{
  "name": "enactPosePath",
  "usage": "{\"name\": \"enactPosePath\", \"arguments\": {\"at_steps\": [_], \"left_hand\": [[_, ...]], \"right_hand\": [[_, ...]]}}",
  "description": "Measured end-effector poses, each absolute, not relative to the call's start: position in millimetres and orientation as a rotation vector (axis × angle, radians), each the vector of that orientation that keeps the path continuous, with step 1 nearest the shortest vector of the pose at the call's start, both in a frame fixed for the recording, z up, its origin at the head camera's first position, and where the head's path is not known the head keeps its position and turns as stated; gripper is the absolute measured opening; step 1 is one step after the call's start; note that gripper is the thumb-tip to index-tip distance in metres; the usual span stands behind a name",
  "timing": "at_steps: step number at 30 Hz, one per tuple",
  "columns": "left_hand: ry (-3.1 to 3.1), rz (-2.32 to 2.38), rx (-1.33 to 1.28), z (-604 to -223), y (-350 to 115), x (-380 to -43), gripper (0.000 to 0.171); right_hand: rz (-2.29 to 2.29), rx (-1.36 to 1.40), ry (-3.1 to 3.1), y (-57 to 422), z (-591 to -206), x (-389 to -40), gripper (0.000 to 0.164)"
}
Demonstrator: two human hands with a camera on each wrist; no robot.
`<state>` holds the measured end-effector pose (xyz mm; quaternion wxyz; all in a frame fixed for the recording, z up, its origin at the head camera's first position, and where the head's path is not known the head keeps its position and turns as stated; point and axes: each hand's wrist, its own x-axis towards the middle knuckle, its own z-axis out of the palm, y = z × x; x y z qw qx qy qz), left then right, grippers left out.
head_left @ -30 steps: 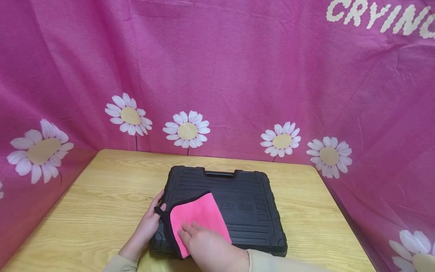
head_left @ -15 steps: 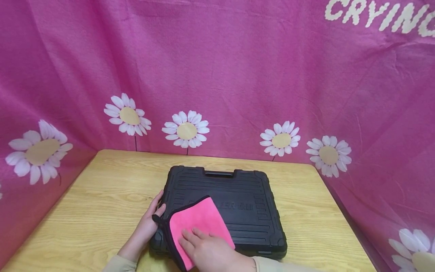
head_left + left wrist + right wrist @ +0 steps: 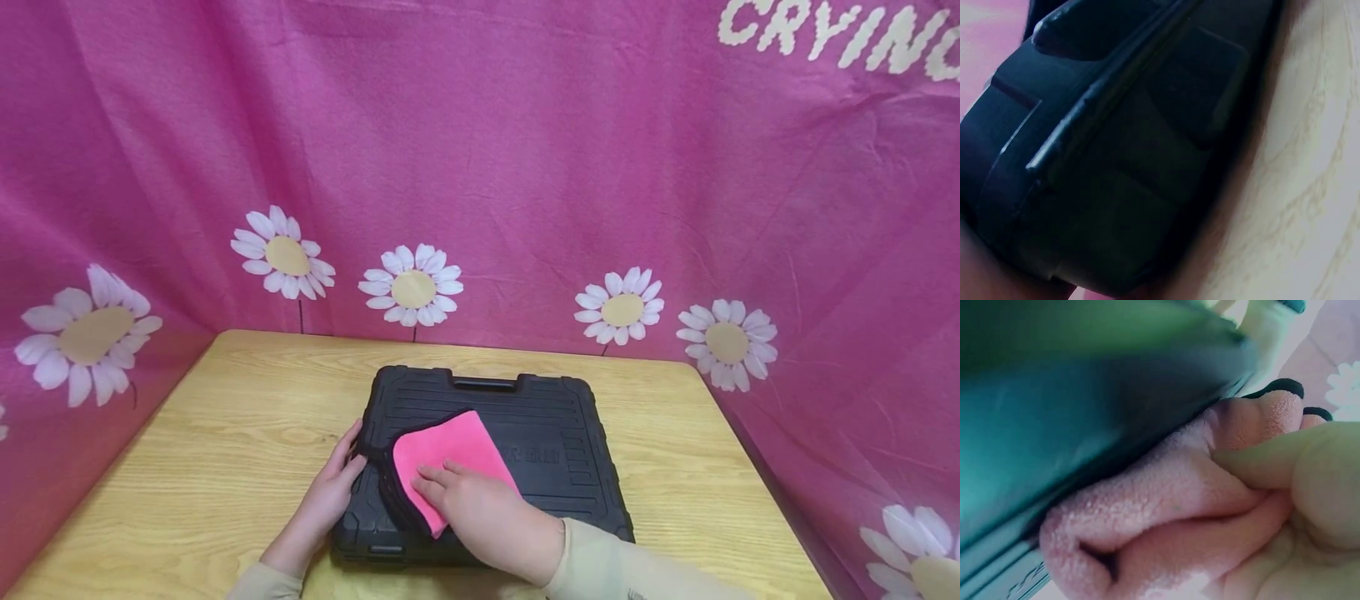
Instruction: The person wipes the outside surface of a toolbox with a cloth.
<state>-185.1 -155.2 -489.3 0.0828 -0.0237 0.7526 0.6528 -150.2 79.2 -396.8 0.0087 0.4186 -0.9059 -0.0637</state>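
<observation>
- Right hand (image 3: 491, 518): soft, seemingly light cloth (image 3: 457, 446) is pressed onto the case (image 3: 543, 437) by straight fingers.
- Left hand (image 3: 326, 497): case edge is touched, thumb and forefinger spread.
- On the counter (image 3: 225, 433), the stiff, likely heavy case is best lifted by its handle (image 3: 485, 385).

Wood-grain table (image 3: 225, 433); magenta cloth (image 3: 480, 150) behind, white daisies (image 3: 413, 289) printed low, pale lettering (image 3: 860, 39) top right, last letter cut off, possibly G.

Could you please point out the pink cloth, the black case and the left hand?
Pink cloth (image 3: 453, 443), head view: its upper face.
Black case (image 3: 540, 433), head view: its top panel.
Left hand (image 3: 331, 485), head view: the hand's middle.
</observation>
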Motion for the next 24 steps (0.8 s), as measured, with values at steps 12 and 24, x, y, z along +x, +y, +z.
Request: {"name": "enactPosePath", "arguments": {"at_steps": [12, 24], "left_hand": [[2.228, 1.939, -0.066, -491, -155, -187, 0.061], [2.221, 1.940, -0.080, -494, -155, -187, 0.060]], "right_hand": [[0.076, 1.119, -3.012, 98, -398, -218, 0.046], [0.288, 1.008, -3.102, 109, -401, -253, 0.047]]}}
